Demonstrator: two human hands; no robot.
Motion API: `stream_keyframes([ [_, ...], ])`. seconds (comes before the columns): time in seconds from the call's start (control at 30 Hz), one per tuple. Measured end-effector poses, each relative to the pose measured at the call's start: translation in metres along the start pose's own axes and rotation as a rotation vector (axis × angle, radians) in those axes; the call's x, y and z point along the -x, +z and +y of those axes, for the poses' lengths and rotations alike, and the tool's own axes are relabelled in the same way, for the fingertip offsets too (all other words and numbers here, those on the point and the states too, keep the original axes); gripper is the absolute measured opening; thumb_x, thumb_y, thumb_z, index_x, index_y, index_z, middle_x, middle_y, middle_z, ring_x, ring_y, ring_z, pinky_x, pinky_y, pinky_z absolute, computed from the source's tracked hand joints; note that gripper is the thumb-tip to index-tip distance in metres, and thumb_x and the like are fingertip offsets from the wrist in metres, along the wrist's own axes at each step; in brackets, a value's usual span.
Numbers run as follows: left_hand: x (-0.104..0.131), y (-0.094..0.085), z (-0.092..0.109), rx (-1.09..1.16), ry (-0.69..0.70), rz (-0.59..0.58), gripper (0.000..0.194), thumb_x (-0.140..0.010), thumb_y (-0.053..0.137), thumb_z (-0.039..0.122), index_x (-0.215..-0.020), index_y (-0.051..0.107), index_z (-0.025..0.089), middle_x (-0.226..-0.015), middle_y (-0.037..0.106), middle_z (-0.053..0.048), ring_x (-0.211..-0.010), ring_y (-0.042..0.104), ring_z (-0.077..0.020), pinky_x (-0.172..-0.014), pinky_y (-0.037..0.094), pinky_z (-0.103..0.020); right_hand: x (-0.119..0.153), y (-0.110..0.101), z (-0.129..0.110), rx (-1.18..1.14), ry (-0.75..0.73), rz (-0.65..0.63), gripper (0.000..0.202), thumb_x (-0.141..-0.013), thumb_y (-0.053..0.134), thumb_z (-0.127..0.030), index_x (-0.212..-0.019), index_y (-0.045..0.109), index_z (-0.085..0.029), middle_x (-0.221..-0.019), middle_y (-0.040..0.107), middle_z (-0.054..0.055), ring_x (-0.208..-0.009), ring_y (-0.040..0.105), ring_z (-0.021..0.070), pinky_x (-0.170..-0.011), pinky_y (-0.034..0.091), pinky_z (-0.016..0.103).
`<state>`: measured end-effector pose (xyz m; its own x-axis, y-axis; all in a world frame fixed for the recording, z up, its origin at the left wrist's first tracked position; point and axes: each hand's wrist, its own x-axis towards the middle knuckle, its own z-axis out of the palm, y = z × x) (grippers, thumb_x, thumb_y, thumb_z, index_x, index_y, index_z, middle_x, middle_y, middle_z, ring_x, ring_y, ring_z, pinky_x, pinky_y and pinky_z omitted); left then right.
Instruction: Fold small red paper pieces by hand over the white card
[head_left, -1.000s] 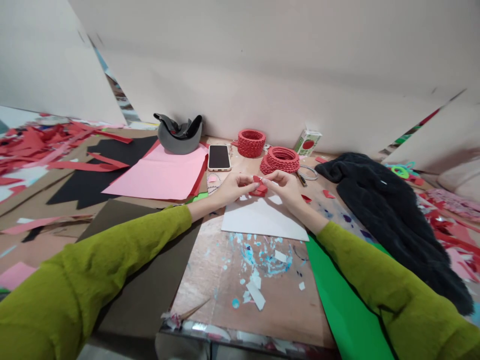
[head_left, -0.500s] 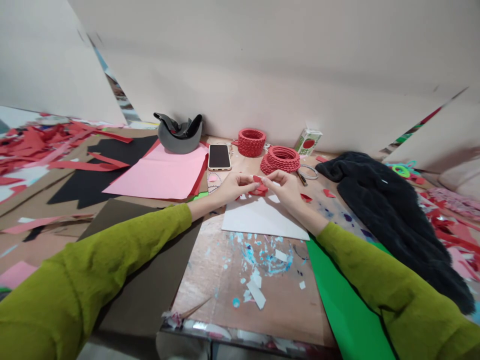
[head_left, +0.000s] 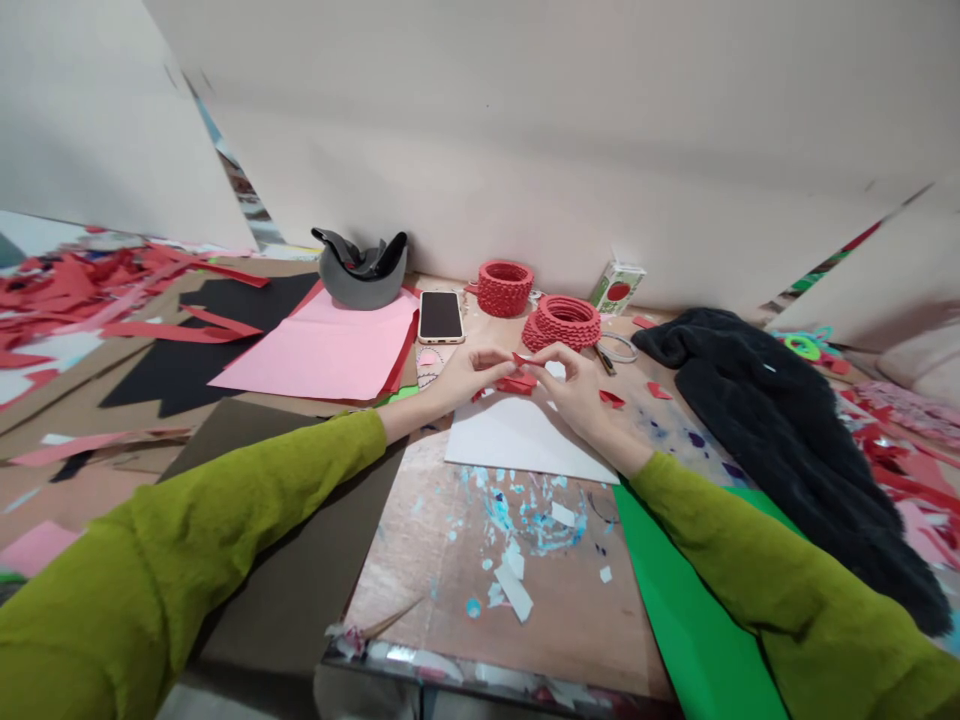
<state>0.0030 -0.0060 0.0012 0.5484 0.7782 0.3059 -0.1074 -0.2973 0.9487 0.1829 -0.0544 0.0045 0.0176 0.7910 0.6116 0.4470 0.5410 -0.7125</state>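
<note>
Red paper bit (head_left: 523, 359) btwn hands (head_left: 525, 372).

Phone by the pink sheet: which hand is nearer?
Left. The left hand lies just in front of the phone; the right hand is farther off to its right, across the red paper piece.

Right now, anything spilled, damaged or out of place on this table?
Yes. Red paper offcuts lie heaped at far left, and torn white bits litter the paint-stained board. Both hands, left hand and right hand, pinch a small red paper piece.
</note>
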Motion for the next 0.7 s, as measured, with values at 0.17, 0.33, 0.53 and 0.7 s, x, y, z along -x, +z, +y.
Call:
stream_keyframes([
  [0.17,0.001,0.0,0.005,0.059,-0.057,0.013,0.033,-0.079,0.066,0.041,-0.091,0.071,0.011,-0.085,0.07,-0.008,-0.069,0.062,-0.0118,-0.061,0.048,-0.021,0.004,-0.002,-0.007,0.119,-0.15,-0.026,0.017,-0.077,0.059,-0.009,-0.079,0.068,-0.023,-0.088,0.069,0.003,-0.09,0.061,0.0213,-0.089,0.042,0.04],
  [0.33,0.001,-0.001,0.001,0.121,-0.067,0.055,0.037,-0.07,0.076,0.031,-0.1,0.068,0.011,-0.095,0.071,-0.01,-0.076,0.065,-0.013,-0.067,0.051,-0.023,0.002,-0.002,-0.003,0.057,-0.066,-0.054,0.016,-0.079,0.06,-0.016,-0.091,0.069,-0.022,-0.094,0.069,0.004,-0.092,0.062,0.0209,-0.086,0.045,0.036],
  [0.53,-0.001,-0.004,-0.004,0.118,-0.071,0.123,0.035,-0.069,0.076,0.031,-0.098,0.068,0.012,-0.09,0.07,-0.008,-0.073,0.063,-0.0118,-0.066,0.049,-0.023,-0.005,-0.003,0.009,-0.055,0.08,-0.118,0.014,-0.082,0.061,-0.03,-0.082,0.069,-0.019,-0.082,0.071,0.003,-0.08,0.063,0.0187,-0.075,0.047,0.031],
  [0.7,0.0,-0.002,-0.002,0.11,-0.062,0.126,0.035,-0.069,0.076,0.032,-0.096,0.068,0.011,-0.087,0.069,-0.008,-0.074,0.064,-0.0134,-0.067,0.05,-0.025,-0.007,-0.002,0.015,-0.173,0.133,-0.14,0.02,-0.079,0.065,-0.039,-0.08,0.069,-0.019,-0.082,0.071,0.002,-0.076,0.063,0.0177,-0.072,0.048,0.029],
])
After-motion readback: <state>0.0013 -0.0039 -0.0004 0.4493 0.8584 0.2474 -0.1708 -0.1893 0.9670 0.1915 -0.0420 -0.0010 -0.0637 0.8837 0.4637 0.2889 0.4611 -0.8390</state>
